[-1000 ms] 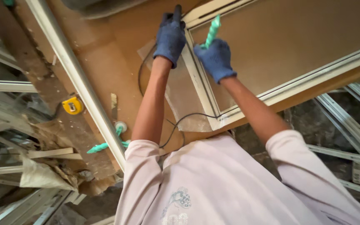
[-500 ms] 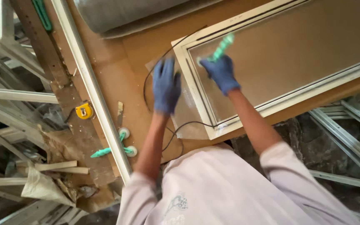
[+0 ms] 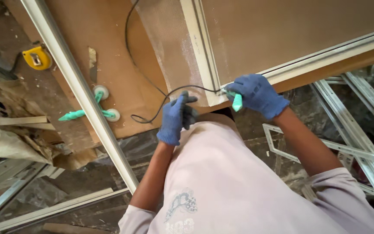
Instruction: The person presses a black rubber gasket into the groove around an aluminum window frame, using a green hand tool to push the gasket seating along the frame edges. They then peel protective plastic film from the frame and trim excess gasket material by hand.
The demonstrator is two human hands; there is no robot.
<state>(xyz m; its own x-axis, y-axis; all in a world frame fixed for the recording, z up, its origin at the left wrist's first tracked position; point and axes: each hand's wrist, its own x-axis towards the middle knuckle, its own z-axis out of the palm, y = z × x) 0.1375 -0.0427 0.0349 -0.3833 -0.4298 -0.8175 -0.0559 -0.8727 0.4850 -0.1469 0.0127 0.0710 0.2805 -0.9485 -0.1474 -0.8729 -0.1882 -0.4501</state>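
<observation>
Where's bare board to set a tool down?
Free: brown board between the long rail and the black cord, above the green rollers; also the panel inside the white frame. Crowded: the near frame corner, where left hand, right hand, green tool and cord meet.

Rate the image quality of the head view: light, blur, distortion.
Head view: soft, even daylight, no harsh glare; the frame and board are evenly lit, the floor at lower left darker. Both gloved hands, left and right, look reasonably sharp, as does the cord. The wide lens bends the long rail and stretches the shirt at the bottom edge.
</observation>
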